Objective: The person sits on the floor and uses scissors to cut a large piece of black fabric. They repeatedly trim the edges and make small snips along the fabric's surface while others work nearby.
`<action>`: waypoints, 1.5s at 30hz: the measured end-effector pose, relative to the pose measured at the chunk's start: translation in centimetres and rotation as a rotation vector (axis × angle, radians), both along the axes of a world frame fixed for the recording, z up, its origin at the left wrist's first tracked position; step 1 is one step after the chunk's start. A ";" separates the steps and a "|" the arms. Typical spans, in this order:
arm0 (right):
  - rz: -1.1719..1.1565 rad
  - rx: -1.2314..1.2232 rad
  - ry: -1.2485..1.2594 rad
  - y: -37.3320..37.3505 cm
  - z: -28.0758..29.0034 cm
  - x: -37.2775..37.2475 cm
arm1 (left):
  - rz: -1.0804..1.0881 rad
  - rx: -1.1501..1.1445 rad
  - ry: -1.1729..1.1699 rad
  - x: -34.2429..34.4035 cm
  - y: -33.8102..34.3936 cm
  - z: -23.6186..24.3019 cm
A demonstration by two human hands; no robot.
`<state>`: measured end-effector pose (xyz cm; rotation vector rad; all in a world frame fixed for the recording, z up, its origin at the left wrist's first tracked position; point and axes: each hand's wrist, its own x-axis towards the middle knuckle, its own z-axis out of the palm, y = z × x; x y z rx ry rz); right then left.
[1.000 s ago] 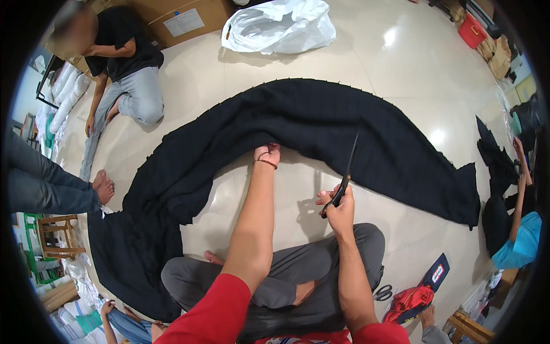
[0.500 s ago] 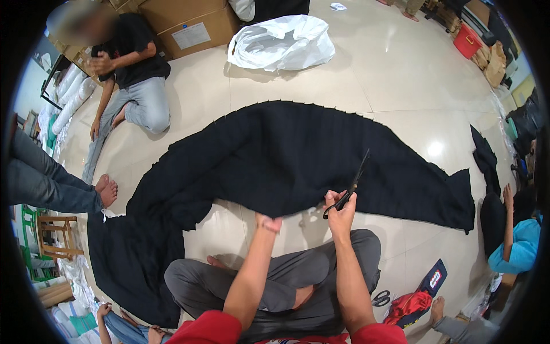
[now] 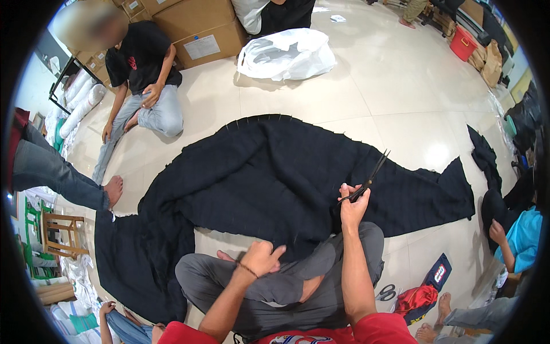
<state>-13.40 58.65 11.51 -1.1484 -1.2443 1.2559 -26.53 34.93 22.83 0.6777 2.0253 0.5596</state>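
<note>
The black cloth (image 3: 229,189) lies across the middle of the floor (image 3: 401,126), not yet smooth, no cut showing near the scissors (image 3: 375,170) gripped in the right hand (image 3: 353,209), blades slightly apart, and I can't tell if the curled left hand (image 3: 260,258) holds the cloth's near edge.

Bright light gleams on the floor (image 3: 401,97); bent edges fade black.
</note>
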 end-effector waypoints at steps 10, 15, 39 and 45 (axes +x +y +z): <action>0.079 -0.123 0.018 -0.7 0.5 -0.6 | -0.337 0.750 0.368 -7.2 17.3 -10.4; 0.134 -0.194 -0.005 -1.0 1.3 -0.6 | -0.705 0.471 0.723 -6.9 21.3 -18.4; 0.380 -0.298 -0.972 0.0 -1.0 -0.7 | 0.053 0.815 0.935 -21.2 16.0 -14.6; 0.165 -0.180 -0.960 0.3 -1.8 -0.8 | -0.260 0.898 0.526 -3.7 9.5 -10.6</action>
